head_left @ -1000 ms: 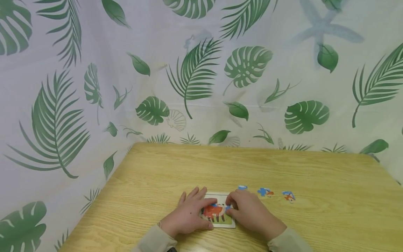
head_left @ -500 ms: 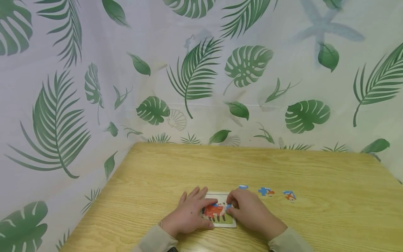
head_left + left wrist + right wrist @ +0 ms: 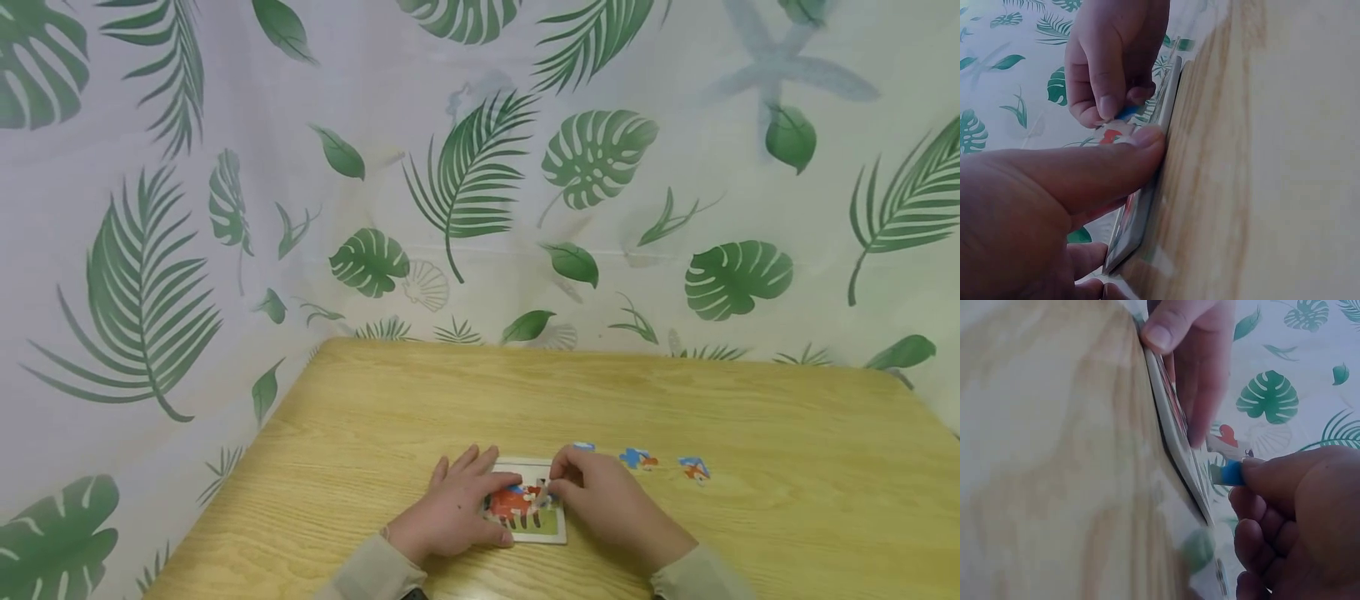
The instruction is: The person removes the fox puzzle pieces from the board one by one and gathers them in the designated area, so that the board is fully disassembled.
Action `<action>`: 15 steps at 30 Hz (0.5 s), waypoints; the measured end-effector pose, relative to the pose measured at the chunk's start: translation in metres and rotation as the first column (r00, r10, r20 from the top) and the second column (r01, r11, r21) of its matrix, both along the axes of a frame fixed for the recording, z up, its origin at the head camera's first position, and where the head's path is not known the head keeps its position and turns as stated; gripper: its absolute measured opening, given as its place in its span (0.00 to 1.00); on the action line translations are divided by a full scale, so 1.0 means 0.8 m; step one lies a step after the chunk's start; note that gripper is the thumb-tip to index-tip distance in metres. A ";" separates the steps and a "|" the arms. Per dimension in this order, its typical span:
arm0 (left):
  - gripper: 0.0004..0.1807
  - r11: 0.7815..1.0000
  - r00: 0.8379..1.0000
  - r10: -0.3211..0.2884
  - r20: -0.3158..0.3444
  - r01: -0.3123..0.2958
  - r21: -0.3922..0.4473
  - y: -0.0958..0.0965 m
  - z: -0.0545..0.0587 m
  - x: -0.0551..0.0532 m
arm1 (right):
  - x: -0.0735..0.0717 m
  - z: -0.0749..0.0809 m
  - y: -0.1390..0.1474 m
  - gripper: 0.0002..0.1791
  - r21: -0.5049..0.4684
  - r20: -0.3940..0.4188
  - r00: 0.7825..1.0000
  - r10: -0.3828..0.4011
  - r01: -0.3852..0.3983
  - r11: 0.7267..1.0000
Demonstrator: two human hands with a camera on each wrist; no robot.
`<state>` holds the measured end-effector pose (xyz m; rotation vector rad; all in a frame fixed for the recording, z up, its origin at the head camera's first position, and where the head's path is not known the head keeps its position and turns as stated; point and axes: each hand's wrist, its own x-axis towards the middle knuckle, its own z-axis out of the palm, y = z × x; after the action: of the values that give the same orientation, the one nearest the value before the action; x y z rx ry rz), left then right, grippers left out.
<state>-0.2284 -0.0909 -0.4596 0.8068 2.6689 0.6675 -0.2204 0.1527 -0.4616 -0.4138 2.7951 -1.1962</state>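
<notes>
A small framed jigsaw puzzle (image 3: 551,528) with a red animal on green lies on the table. My left hand (image 3: 450,510) rests on its left part, fingers spread and mostly straight. The left thumb lies at the board's near edge, as the left wrist view shows. At the board's right side, my right hand (image 3: 611,500) pinches a jigsaw piece (image 3: 1230,473) between thumb and index finger. That piece, blue, white and red, is tilted up above the board's surface in the right wrist view. My left hand hides the board's left side.
Behind and to the right of my right hand lie loose pieces: a blue and white one (image 3: 583,447), partly hidden, a blue and orange one (image 3: 639,458), and another (image 3: 694,468) farther right. A leaf-patterned curtain (image 3: 480,317) borders the wooden table (image 3: 375,400) at the back and left.
The pinched piece has come up from the board and tilted, with my right fingertips rising slightly. My left hand holds its place on the board. The head view has shifted a little.
</notes>
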 end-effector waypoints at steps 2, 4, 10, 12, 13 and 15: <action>0.40 1.000 1.000 -0.001 -0.003 0.001 -0.006 0.001 0.000 0.001 | 0.000 0.001 0.007 0.06 -0.013 0.020 0.999 -0.031 0.031 0.999; 0.40 1.000 1.000 -0.001 -0.007 0.001 -0.010 0.001 0.001 0.002 | 0.000 0.001 0.014 0.05 -0.023 0.037 0.997 -0.061 0.062 0.998; 0.39 1.000 1.000 0.004 -0.008 -0.005 -0.011 0.001 0.003 0.004 | 0.002 0.001 0.038 0.04 -0.026 0.052 0.993 -0.101 0.103 0.994; 0.39 1.000 1.000 0.008 -0.006 -0.009 -0.008 0.001 0.002 0.004 | 0.004 0.002 0.046 0.04 -0.033 0.055 0.993 -0.105 0.106 0.994; 0.39 1.000 1.000 0.010 -0.005 -0.010 -0.007 0.001 0.002 0.004 | 0.005 0.002 0.049 0.04 -0.034 0.057 0.992 -0.108 0.110 0.993; 0.39 1.000 1.000 0.013 0.000 -0.013 -0.001 0.002 0.000 0.004 | 0.007 0.003 0.057 0.04 -0.035 0.053 0.992 -0.112 0.114 0.993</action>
<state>-0.2254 -0.0895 -0.4594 0.7901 2.6763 0.6696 -0.2152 0.1985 -0.4589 -0.2272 2.7894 -1.2651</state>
